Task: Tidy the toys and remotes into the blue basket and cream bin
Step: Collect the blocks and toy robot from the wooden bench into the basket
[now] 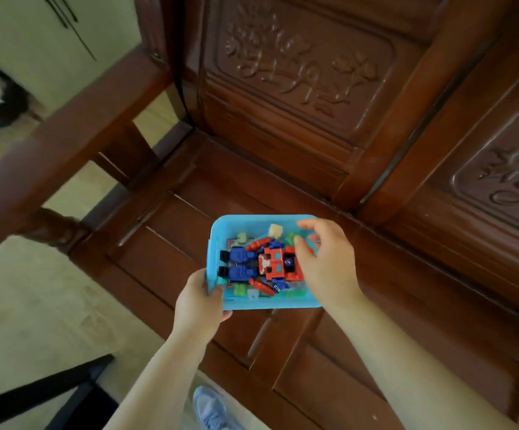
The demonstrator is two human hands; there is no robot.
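The blue basket [221,225] rests on the seat of a carved wooden bench. Inside it a red and blue block robot [259,264] lies flat on top of several small pale and green toy pieces [275,230]. My left hand [201,301] grips the basket's near left corner, thumb over the rim. My right hand [326,262] hovers over the basket's right side with fingers spread apart, holding nothing, and it hides the robot's right end. No remotes and no cream bin are in view.
The dark red bench seat [407,305] stretches to the right, with a carved backrest [298,66] behind and an armrest [66,144] at the left. Pale floor lies to the left. A black table edge [35,395] and a blue shoe [211,408] are near the bottom.
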